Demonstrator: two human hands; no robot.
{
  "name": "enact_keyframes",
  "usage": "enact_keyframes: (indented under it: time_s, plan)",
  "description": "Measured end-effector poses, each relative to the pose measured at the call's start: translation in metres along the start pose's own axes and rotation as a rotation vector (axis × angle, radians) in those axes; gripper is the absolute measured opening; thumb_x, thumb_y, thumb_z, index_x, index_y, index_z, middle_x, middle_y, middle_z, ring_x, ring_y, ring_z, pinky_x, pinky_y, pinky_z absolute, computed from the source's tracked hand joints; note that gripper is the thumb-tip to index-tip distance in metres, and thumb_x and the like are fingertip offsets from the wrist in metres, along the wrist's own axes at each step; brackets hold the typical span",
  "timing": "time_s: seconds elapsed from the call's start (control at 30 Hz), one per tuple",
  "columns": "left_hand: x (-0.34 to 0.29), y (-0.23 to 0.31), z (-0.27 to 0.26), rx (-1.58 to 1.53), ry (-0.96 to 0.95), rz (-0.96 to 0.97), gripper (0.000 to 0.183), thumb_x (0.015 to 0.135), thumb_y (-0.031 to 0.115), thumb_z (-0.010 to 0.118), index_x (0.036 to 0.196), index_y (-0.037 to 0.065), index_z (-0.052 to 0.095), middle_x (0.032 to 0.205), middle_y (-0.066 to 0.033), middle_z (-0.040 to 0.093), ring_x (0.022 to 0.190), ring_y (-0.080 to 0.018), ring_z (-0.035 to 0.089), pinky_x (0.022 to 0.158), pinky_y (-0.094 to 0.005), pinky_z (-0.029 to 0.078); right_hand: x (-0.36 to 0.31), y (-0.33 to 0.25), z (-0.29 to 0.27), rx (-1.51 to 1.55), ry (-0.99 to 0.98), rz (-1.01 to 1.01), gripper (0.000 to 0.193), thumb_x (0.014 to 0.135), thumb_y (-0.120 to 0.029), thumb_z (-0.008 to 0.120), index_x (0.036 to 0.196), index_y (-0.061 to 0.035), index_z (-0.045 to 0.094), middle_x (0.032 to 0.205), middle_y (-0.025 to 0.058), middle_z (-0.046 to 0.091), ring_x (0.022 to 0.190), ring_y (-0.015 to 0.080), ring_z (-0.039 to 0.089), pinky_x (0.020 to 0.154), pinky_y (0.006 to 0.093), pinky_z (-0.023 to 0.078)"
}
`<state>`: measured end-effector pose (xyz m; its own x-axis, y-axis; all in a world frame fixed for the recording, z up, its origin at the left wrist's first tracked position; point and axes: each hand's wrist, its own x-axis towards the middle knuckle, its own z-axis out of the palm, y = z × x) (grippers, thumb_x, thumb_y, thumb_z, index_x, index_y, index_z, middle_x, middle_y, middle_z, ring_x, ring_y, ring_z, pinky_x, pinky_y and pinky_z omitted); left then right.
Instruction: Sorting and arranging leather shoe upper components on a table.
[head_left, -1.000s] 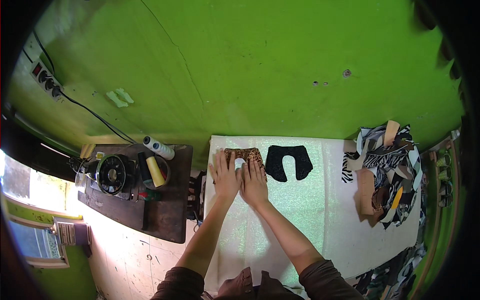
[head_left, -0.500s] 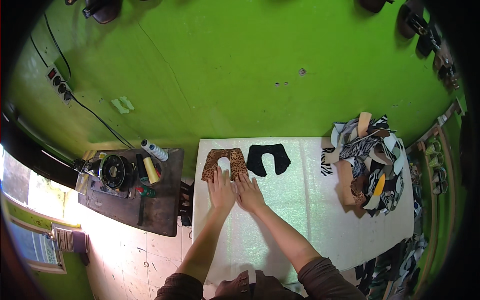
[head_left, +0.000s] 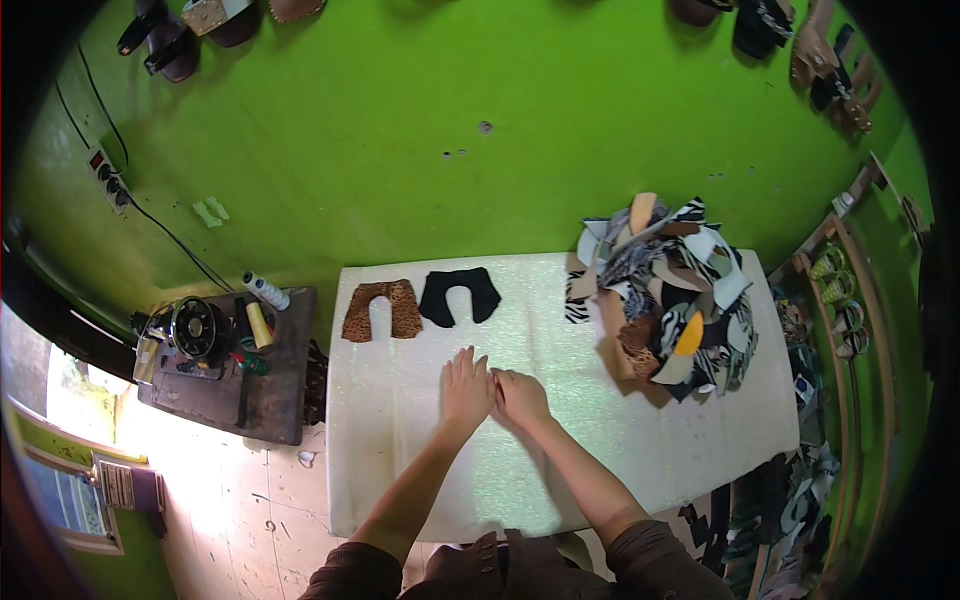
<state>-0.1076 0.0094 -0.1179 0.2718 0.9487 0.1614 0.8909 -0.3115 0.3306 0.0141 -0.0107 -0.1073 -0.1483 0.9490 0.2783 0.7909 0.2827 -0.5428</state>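
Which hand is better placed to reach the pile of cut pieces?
Right, probably. The right hand lies nearer the pile; the left hand lies beside it, toward the brown piece.

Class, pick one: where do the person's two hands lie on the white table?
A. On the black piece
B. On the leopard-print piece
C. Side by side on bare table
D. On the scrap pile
C: the left hand and right hand lie together on the white table, apart from every piece.

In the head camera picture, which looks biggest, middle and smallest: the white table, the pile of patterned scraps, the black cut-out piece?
1. White table, by far the largest.
2. Pile of patterned scraps, heaped on the table's right side.
3. Black cut-out piece, smallest; it looks about the same size as the brown spotted piece beside it.
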Motion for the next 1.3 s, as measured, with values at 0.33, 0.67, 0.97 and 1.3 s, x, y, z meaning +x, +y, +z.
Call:
enact_keyframes:
  time_s: [0.33,0.67,0.97,1.3]
  plan:
    - [0.045,0.128,0.01,-0.383,0.093,0.132,0.03,0.082,0.022,0.053,0.103,0.0,0.058,0.111,-0.0205,0.052,0.103,-0.0351,0.05,0.089,-0.039,0.04,-0.01,0.07,-0.135,-0.13,0.356,0.081,0.016,0.075,-0.008,0.054,0.088,-0.0042,0.062,0.081,0.0109,0.061,0.075,0.0283,0.057,0.069,0.0387,0.045]
    - [0.082,0.2,0.023,-0.593,-0.341,-0.113,0.043,0.083,0.038,0.051,0.095,-0.002,0.057,0.092,-0.021,0.06,0.086,-0.0345,0.059,0.077,-0.0392,0.046,-0.009,0.14,-0.198,-0.626,0.275,0.141,0.021,0.07,-0.019,0.061,0.085,-0.0041,0.06,0.085,0.0084,0.057,0.085,0.0249,0.05,0.074,0.0377,0.037]
    - [0.082,0.211,0.02,-0.744,-0.116,-0.108,0.024,0.077,0.012,0.059,0.096,-0.001,0.054,0.079,-0.0162,0.061,0.074,-0.0271,0.061,0.07,-0.0334,0.048,0.002,0.16,-0.195,-0.635,0.22,0.187,0.013,0.07,-0.016,0.062,0.079,-0.0065,0.062,0.083,0.0069,0.056,0.083,0.0244,0.051,0.073,0.0376,0.036]
    - [0.095,0.219,-0.012,-1.062,-0.043,0.051,0.025,0.082,0.014,0.059,0.101,-0.001,0.053,0.08,-0.0105,0.06,0.072,-0.0151,0.059,0.068,-0.0269,0.047,0.019,0.139,-0.253,0.118,0.508,0.143,0.015,0.08,-0.013,0.058,0.087,0.0001,0.058,0.081,0.0165,0.061,0.074,0.0344,0.058,0.065,0.0371,0.046]
